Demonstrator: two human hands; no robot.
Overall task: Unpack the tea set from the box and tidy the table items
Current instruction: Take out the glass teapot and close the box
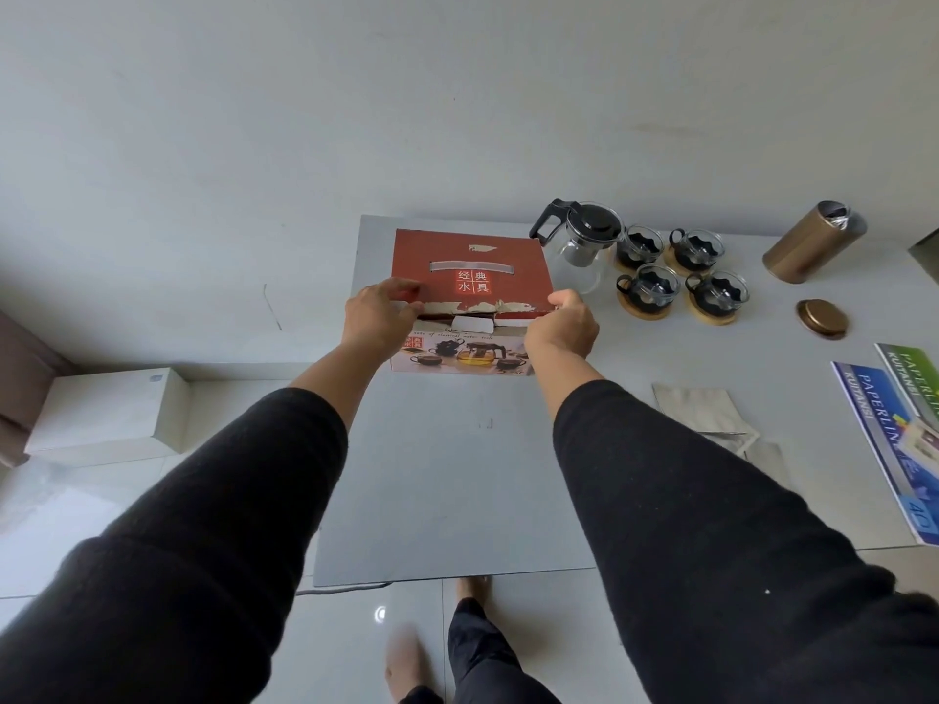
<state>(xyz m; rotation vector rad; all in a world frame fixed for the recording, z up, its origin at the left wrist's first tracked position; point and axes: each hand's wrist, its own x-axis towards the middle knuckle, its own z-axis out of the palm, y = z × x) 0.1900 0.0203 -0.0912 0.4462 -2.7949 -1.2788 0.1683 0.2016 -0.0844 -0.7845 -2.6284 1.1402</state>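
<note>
Grey worktop. Left hand and right hand, fingers curled, grip the near top edge of the red box at its left end. Right of it: glass teapot, four cups, gold tin lying beyond its lid.

Even, soft daylight, fairly bright; shadows faint. Small glare spot on floor tile near bottom. Wide-angle bending stretched sleeves at edges. Foot at bottom was motion-blurred; centre stayed sharp.
</note>
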